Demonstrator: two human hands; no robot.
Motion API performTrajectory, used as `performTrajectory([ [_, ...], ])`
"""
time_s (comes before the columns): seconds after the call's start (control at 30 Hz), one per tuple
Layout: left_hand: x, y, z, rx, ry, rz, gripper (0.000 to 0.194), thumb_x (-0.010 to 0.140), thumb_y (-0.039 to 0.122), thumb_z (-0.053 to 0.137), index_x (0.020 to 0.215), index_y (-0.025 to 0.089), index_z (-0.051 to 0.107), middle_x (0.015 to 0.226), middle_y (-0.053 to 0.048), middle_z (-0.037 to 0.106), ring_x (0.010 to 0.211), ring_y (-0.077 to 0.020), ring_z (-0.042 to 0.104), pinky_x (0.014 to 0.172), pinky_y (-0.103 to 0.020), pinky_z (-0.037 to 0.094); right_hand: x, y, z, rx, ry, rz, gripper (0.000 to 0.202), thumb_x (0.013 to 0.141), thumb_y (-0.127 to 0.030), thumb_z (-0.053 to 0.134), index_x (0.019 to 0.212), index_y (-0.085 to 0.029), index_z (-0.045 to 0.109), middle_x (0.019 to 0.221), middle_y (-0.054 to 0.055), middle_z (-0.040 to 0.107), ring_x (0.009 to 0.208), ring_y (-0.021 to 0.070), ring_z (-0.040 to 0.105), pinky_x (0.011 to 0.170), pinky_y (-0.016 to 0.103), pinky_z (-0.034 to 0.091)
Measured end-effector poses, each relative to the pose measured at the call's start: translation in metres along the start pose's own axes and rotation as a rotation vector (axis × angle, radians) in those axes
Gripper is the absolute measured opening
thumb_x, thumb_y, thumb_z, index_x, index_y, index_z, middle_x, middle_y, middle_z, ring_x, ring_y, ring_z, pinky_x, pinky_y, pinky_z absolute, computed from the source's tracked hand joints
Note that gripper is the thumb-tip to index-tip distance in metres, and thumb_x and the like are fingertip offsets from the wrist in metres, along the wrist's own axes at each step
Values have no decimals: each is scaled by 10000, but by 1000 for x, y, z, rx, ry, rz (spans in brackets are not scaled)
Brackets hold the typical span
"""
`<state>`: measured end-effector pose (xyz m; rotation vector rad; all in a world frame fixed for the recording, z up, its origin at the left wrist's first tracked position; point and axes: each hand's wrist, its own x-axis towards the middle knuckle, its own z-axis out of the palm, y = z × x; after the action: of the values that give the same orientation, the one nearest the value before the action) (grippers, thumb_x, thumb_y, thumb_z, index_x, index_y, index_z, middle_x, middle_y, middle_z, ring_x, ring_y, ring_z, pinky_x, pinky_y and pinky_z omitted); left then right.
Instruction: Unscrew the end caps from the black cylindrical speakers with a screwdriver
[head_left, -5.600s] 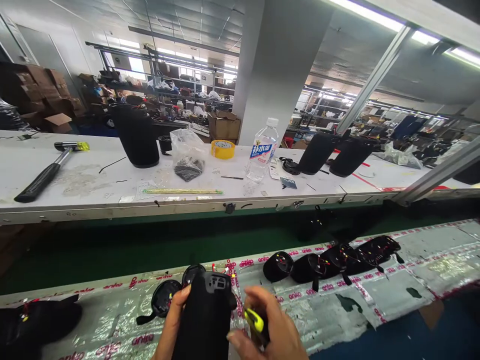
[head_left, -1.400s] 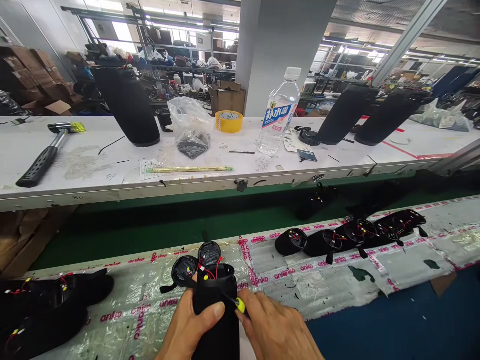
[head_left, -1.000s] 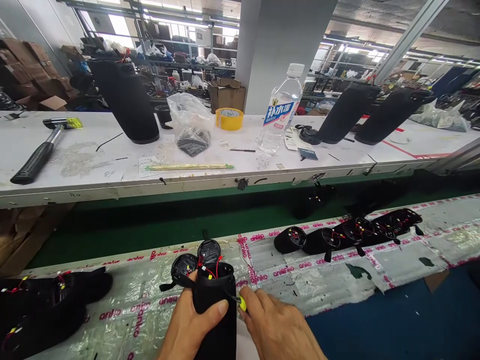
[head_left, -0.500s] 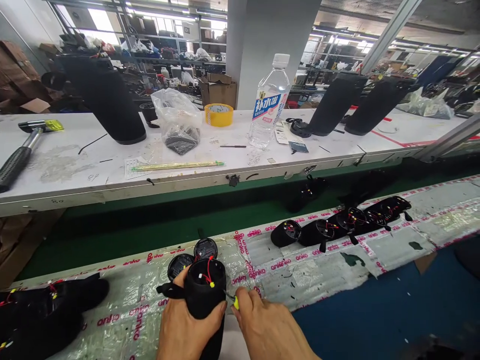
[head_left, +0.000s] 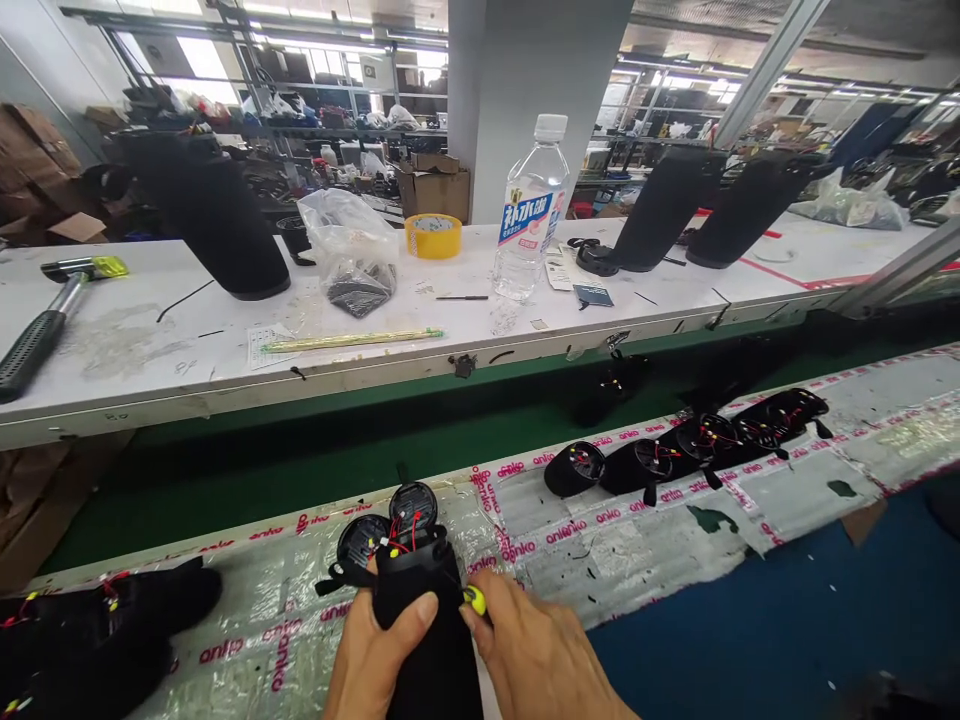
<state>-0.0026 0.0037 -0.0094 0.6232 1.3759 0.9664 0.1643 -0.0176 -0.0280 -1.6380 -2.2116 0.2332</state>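
A black fabric-covered cylinder (head_left: pixel 431 640) stands out at the bottom centre, with red wires and small yellow and white connectors at its open upper end. My left hand (head_left: pixel 379 640) is wrapped round its left side, thumb across the front. In my right hand (head_left: pixel 529 645) is a tool with a yellow-green handle (head_left: pixel 475 599), held against the cylinder's right edge near the top; its tip is hard to make out. Two round black caps, one to the left (head_left: pixel 361 540) and one behind (head_left: pixel 413 506), lie just beyond the cylinder's open end.
Several black cylinders with wires (head_left: pixel 652 458) lie along the taped surface (head_left: pixel 570 550) to the right, more (head_left: pixel 97 640) at lower left. The white bench (head_left: pixel 375 360) beyond holds a hammer (head_left: pixel 45 325), a bottle (head_left: pixel 529 215), yellow tape (head_left: pixel 433 237), a plastic bag (head_left: pixel 352 250) and upright black cylinders (head_left: pixel 217 215).
The cylinder has tilted, so its open end now faces away and more of its side shows. My left thumb has moved up its front. The tool stays at its right edge.
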Motion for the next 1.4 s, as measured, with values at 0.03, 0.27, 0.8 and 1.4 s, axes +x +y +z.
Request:
performTrajectory([
  [0.03, 2, -1, -1, 14, -2, 8, 547, 645, 557, 884, 1005, 181, 716, 899, -75, 834, 857, -352, 783, 770, -400, 622, 1, 0, 0, -15, -35, -14, 94, 1096, -284, 386, 1097, -270, 478, 807, -33, 710, 584, 193, 715, 490, 317, 393],
  [0.27, 13, -12, -8, 123, -47, 97, 807, 653, 564, 862, 1303, 162, 603, 996, -95, 826, 979, -374, 761, 860, -423, 594, 6, -5, 5, -73, -115, -22, 208, 969, -167, 586, 1104, -265, 463, 878, -33, 723, 640, 205, 736, 486, 324, 388],
  [0.8, 29, -22, -9, 542, 197, 407, 733, 626, 490, 764, 1282, 204, 604, 1096, -100, 770, 1065, -402, 722, 956, -549, 568, 4, -6, 3, -173, -105, -42, 173, 935, -253, 670, 991, -242, 507, 720, -21, 711, 466, 226, 681, 395, 327, 388],
  [1.4, 68, -94, 25, 571, -307, 427, 842, 541, 138, 800, 1333, 243, 533, 1183, -81, 757, 1005, -327, 752, 923, -441, 622, -37, 60, 31, 2, -6, -97, 64, 1025, -308, 572, 1078, -273, 563, 804, -45, 716, 624, 175, 730, 507, 283, 459],
])
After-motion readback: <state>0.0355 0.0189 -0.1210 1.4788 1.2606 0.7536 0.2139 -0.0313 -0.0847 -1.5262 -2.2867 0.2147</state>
